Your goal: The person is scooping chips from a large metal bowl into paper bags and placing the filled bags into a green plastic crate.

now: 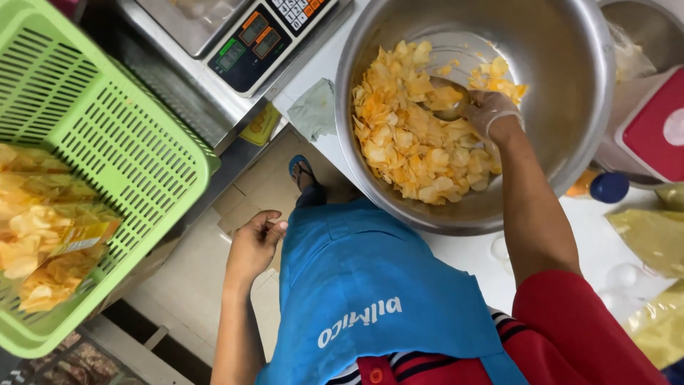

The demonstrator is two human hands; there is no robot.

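Observation:
A big steel bowl [570, 107] holds a heap of yellow chips [410, 139]. My right hand [491, 114], in a thin clear glove, reaches into the bowl and grips a metal scoop [447, 105] that rests among the chips. My left hand [255, 242] hangs bare at my side over the floor, its fingers loosely curled with nothing in them. A blue apron [356, 285] covers my front.
A green plastic basket [92, 135] at the left holds sealed bags of chips [50, 235]. A digital scale [263, 39] stands behind it, with a crumpled cloth [313, 110] beside it. At the right are a red-lidded box [659, 132], a blue cap [609, 187] and clear bags [652, 239].

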